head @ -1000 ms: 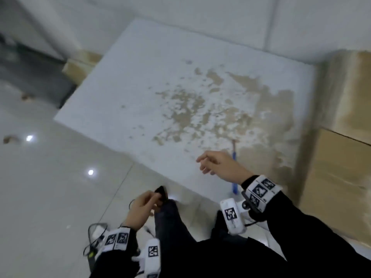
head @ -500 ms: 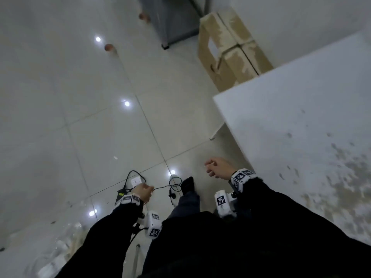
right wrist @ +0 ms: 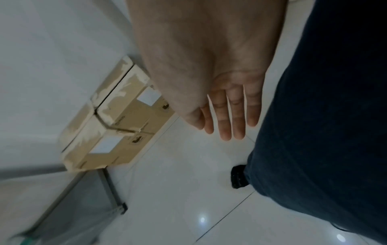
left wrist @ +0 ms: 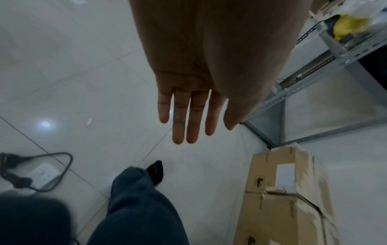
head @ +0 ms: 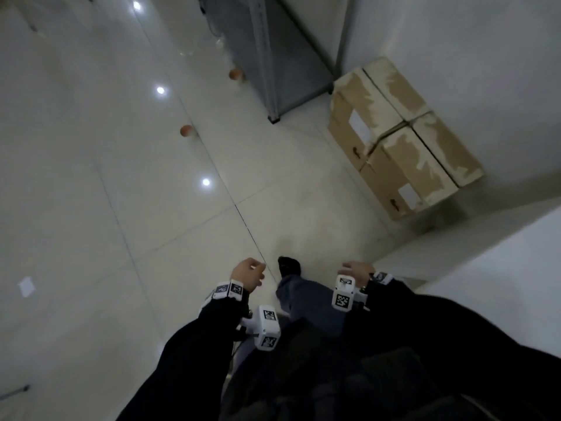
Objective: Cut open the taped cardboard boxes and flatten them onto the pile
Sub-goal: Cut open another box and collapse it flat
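Observation:
Brown cardboard boxes point(head: 400, 138) with torn tape patches and white labels stand side by side on the floor against the wall, ahead to the right. They also show as cardboard boxes point(left wrist: 289, 195) in the left wrist view and cardboard boxes point(right wrist: 113, 119) in the right wrist view. My left hand point(head: 247, 273) hangs at my side with fingers straight and empty, seen as the left hand point(left wrist: 190, 114). My right hand point(head: 356, 270) hangs empty too, fingers straight, the right hand point(right wrist: 228, 114) beside my trouser leg. Both hands are well short of the boxes.
A grey metal shelf rack point(head: 273, 56) stands beyond the boxes. A white table point(head: 501, 268) edges in at right. Two small orange objects point(head: 186, 130) lie on the tiled floor. A power strip with black cable point(left wrist: 41, 174) lies behind my left foot.
The view has swung left from the stained white table to the floor and boxes. My right hand dropped from the table to my side. My left hand's fingers have straightened.

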Demonstrator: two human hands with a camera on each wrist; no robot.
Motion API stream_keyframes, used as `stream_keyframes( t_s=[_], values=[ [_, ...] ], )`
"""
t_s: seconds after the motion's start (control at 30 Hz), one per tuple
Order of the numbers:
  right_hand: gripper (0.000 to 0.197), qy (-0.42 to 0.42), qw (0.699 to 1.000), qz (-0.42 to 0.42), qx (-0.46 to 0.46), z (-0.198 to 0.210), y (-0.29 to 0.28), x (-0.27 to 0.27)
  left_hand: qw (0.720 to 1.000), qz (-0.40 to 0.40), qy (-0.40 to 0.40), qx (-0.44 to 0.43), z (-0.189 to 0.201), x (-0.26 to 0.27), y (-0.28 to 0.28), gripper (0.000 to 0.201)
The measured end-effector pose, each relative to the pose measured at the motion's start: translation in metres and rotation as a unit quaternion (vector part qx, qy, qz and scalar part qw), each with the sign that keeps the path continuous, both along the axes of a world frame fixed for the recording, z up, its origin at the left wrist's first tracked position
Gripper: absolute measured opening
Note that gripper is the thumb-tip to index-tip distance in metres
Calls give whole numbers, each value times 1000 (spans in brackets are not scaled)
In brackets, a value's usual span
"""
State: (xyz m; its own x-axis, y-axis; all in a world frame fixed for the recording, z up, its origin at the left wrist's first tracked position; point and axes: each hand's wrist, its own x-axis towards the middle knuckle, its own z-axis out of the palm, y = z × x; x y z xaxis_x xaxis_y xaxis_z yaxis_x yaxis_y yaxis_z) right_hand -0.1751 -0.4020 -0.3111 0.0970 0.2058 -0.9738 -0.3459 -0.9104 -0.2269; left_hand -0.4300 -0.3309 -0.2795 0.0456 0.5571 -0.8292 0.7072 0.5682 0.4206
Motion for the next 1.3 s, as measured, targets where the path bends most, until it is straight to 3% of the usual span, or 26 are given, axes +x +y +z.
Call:
stream_keyframes(
  t_s=[0.03,0.13,0.27,0.47,0.63,0.83,0.97,1.07,1.1,1.2,1.23,1.3],
  values=[
    [36,5,1000,3,5,4,20,-4,1000,-4,15,-5,0,-8,20,14],
    [17,-26,998,-43,28,22,80,-8,998,10,46,-31,-4,-25,80,20],
    [11,-10,991,-123,56,22,126,9,994,6,76,-81,-4,-30,149,19],
    [13,-47,953,-300,1,-12,150,52,979,-124,131,-99,-25,32,291,18],
    [15,-52,915,-398,-38,-19,140,91,964,-244,98,-38,-28,158,369,16],
    [16,-61,896,-432,-81,-34,113,151,925,-375,43,-25,-51,328,384,12],
    [18,-64,902,-413,-113,-92,97,233,886,-462,-2,-23,-101,462,365,14],
    [19,-160,893,-404,-115,-152,94,305,860,-508,-33,25,-150,550,349,22],
    [30,-191,890,-401,-107,-173,94,329,855,-516,-29,36,-166,574,343,32],
    [98,-270,856,-436,-70,-217,113,388,876,-480,-2,44,-219,626,335,49],
    [100,-277,855,-436,-53,-222,123,403,886,-461,15,51,-236,633,334,50],
    [80,-270,865,-421,-41,-235,139,421,889,-443,60,97,-263,638,334,52]
  ],
)
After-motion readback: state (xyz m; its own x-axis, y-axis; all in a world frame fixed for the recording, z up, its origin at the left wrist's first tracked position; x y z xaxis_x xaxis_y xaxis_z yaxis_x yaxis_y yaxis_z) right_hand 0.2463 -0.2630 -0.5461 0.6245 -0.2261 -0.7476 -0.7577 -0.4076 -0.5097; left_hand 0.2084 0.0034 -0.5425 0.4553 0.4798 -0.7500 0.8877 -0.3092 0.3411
